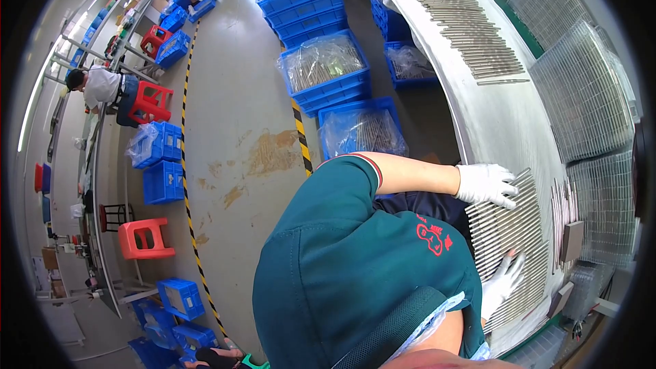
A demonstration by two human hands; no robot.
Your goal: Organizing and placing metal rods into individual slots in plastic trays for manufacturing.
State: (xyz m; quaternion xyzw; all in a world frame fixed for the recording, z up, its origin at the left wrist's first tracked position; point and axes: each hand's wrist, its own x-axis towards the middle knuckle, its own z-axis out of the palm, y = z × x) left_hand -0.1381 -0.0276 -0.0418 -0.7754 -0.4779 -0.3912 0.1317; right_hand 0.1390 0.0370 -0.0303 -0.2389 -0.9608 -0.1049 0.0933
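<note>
Beneath my hands a row of slim, shiny metal rods point(509, 222) lies side by side on a long white-covered table point(495, 123). My left hand point(486, 183), in a white glove, rests with fingers spread over the rod ends at the upper edge of the row. Lower down, my right hand point(504, 283) lies on the same rods, also gloved, its fingers apart and one fingertip bare. Neither hand is closed around a rod. A smaller group of rods point(564, 208) lies just past the row, beside a dark rectangular block point(572, 241).
Another long row of rods point(454, 17) covers the upper end of the table. Wire-grid racks point(584, 92) stand along its far side. Stacked blue crates point(328, 75) with plastic-covered rods stand on the floor nearby. A seated person point(106, 89) and red stools point(147, 238) are across the aisle.
</note>
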